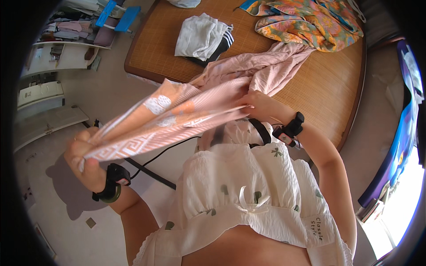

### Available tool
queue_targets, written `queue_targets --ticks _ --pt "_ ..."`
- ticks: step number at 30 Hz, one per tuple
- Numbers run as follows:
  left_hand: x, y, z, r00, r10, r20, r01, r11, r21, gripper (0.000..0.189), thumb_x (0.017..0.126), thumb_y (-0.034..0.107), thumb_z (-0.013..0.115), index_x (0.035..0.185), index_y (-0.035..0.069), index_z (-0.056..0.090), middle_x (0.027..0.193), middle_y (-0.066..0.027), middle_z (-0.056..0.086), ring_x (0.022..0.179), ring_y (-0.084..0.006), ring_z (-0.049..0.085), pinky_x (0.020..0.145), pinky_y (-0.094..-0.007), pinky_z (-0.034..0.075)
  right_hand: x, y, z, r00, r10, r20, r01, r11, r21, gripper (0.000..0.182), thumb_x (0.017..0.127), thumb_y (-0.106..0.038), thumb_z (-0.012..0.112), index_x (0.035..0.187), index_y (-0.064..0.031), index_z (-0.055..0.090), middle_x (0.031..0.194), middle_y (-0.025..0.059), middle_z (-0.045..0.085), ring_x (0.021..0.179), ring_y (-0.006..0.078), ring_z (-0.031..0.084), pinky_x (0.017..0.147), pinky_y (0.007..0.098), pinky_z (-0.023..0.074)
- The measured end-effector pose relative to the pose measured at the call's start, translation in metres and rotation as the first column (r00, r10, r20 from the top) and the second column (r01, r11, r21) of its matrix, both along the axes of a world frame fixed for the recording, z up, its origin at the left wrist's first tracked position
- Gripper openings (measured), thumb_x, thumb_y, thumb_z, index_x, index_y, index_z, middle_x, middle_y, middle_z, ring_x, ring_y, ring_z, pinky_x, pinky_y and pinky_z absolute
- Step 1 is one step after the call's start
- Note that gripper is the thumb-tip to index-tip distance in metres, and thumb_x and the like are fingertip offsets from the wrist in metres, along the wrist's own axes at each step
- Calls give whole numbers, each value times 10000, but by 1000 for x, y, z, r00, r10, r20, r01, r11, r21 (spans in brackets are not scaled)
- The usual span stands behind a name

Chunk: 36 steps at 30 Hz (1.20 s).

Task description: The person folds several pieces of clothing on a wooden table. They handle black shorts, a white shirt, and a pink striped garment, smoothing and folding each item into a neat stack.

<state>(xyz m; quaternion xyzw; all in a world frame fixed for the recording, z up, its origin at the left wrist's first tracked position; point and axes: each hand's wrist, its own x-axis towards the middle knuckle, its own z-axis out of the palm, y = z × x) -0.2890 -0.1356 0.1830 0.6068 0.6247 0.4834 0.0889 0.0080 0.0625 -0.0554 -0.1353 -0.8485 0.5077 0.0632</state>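
Observation:
A pink and orange patterned cloth [186, 106] is stretched between my hands, its far part trailing over the bamboo mat on the bed. My left hand [85, 156], at the left, grips one gathered end that shows a white geometric border. Nearer the middle, my right hand [254, 104] is closed on another part of the same cloth, beside the bed's near edge. Both wrists carry black straps with small devices. Beyond the cloth lies a folded white garment [199, 38] on a black piece with white stripes [227, 38]. The pink cloth's far end touches an orange floral fabric [306, 23].
The bamboo mat [153, 50] covers the bed ahead. Shelves with piled clothes [70, 28] and a blue folding stool [128, 18] stand at the upper left. A dark cable [163, 146] runs below the cloth. A grey mat [76, 186] shows at lower left.

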Motion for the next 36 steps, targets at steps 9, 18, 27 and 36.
queue_targets --ticks 9,18,27,36 --pt "3 18 -5 831 -535 152 543 839 -16 386 781 341 710 639 48 504 481 12 319 368 -113 271 390 -281 159 58 89 -12 716 -695 -64 513 463 723 208 834 -190 522 983 -71 606 861 113 639 734 270 631 620 368 512" --pt "2 52 -27 723 -646 245 648 757 84 378 770 369 704 670 39 549 488 -6 368 356 -134 278 381 -292 164 221 44 153 180 -685 -706 877 -213 430 195 875 -92 524 1026 25 564 1043 141 613 868 213 610 811 307 479" --pt "-1 77 -31 630 -716 300 762 645 -61 352 744 341 726 658 53 543 507 -12 394 383 -158 299 397 -310 185 243 23 92 314 -942 -120 943 295 151 63 888 -57 538 858 -5 555 711 -26 478 673 37 422 599 182 350" --pt "-1 59 -33 629 -689 359 774 513 -372 273 725 221 754 701 62 535 561 -27 400 452 -203 384 434 -323 286 184 115 63 454 -868 -200 879 400 258 166 871 -163 602 804 -12 585 618 -17 447 597 57 380 530 223 343"
